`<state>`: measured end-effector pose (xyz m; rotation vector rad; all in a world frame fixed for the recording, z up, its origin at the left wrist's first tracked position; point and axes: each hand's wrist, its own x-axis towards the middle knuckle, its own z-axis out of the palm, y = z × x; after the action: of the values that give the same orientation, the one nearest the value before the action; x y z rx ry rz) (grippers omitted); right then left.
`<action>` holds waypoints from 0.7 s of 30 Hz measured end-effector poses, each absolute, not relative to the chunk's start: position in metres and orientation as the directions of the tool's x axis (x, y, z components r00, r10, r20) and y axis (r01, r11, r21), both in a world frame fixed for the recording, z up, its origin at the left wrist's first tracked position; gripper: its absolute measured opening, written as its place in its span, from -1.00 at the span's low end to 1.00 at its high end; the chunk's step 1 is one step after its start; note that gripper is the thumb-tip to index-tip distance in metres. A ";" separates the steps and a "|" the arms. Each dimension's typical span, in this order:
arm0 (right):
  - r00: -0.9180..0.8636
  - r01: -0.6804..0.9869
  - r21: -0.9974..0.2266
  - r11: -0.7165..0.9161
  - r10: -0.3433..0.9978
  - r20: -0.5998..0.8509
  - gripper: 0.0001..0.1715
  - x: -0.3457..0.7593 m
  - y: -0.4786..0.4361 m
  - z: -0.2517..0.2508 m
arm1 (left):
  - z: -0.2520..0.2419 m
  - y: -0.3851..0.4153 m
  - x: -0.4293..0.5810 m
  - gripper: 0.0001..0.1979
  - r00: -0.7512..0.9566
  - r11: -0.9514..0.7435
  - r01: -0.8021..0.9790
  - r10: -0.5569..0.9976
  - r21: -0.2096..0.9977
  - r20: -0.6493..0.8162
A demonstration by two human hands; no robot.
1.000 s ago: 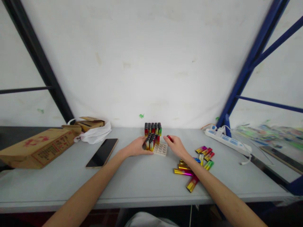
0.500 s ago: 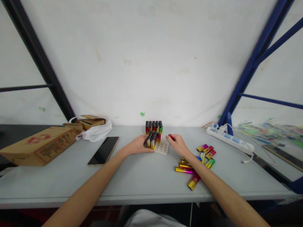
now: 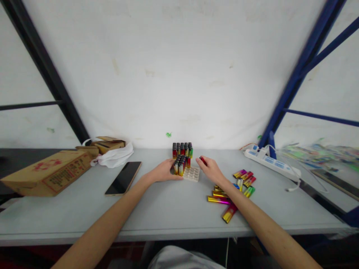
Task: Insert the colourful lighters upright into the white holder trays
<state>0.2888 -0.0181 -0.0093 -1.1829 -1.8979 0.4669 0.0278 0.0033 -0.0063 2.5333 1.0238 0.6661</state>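
My left hand (image 3: 164,170) curves round the left side of a pale tray (image 3: 192,174) with rows of round holes, its fingers against the tray and the lighters on it. Several lighters (image 3: 181,169) with black tops and shiny coloured bodies stand upright in the tray's left part; holes show on the right. Just right of the tray, my right hand (image 3: 212,170) is closed on a red lighter (image 3: 203,160), mostly hidden by the fingers. Behind the tray stands another block of upright lighters (image 3: 182,150). By my right forearm lie several loose shiny cylinders (image 3: 230,213), perhaps lighter bodies.
A dark phone (image 3: 123,178) lies left of my left hand. Further left are a cardboard box (image 3: 46,172), a white plastic bag (image 3: 115,157) and a smaller open box (image 3: 110,144). A white power strip (image 3: 270,163) with cables lies at the right, near a blue frame post (image 3: 297,78).
The red lighter in my right hand is tilted slightly differently. My left hand and the tray have stayed in place.
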 end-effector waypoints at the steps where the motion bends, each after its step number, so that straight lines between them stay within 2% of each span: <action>1: -0.245 0.543 -0.674 0.501 0.862 0.444 -0.54 0.289 -0.019 -0.008 | -0.006 0.003 0.028 -0.33 0.635 -0.691 0.557 0.712 0.462 0.300; 4: -0.349 0.522 -0.623 0.583 0.812 0.468 -0.60 0.288 -0.024 -0.005 | -0.006 0.002 0.028 -0.34 0.628 -0.687 0.550 0.715 0.476 0.306; 7: -0.413 0.552 -0.469 0.690 0.714 0.565 -0.61 0.287 -0.027 -0.002 | -0.005 0.002 0.028 -0.32 0.619 -0.672 0.566 0.729 0.477 0.292; 9: -0.433 0.586 -0.421 0.693 0.706 0.560 -0.58 0.286 -0.027 -0.002 | -0.005 0.003 0.027 -0.32 0.620 -0.667 0.567 0.732 0.483 0.284; 12: -0.406 0.621 -0.465 0.631 0.766 0.497 -0.54 0.285 -0.025 -0.004 | -0.006 0.004 0.027 -0.33 0.620 -0.667 0.556 0.730 0.496 0.287; 16: -0.383 0.622 -0.506 0.598 0.796 0.469 -0.59 0.287 -0.020 -0.011 | -0.007 0.004 0.026 -0.30 0.613 -0.665 0.562 0.734 0.492 0.293; 21: -0.474 0.670 -0.426 0.607 0.792 0.384 -0.72 0.283 -0.015 -0.015 | -0.005 0.003 0.027 -0.33 0.633 -0.674 0.549 0.722 0.495 0.281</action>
<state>0.2833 -0.0151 -0.0147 -1.1513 -2.2826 0.2918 0.0273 0.0029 -0.0052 2.4927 1.0120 0.6585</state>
